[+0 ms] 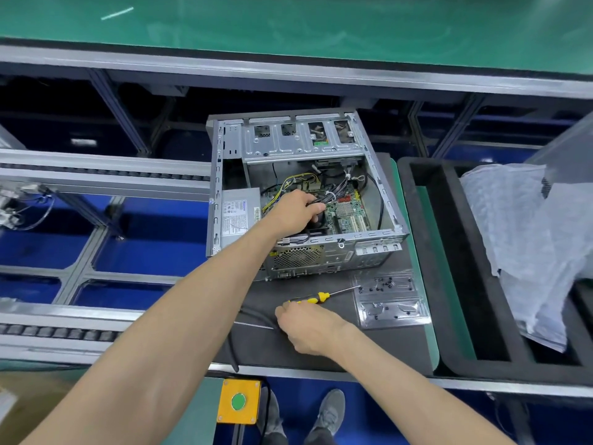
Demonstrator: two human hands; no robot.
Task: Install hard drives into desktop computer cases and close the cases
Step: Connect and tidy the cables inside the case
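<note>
An open desktop computer case (383,187) lies on its side on a dark mat, with its motherboard, power supply (237,216) and silver drive cage (301,142) showing. My left hand (296,211) reaches inside and grips a bundle of black cables over the motherboard. My right hand (309,329) rests on the mat in front of the case, fingers curled beside the handle of a yellow and black screwdriver (316,297); whether it holds anything is hidden. No hard drive shows.
A clear plastic tray (390,303) with small black screws lies right of the screwdriver. A black foam tray (449,284) with crumpled plastic bags (526,245) stands at the right. Roller conveyor rails (96,175) run on the left. A yellow box with a green button (239,401) hangs below the bench edge.
</note>
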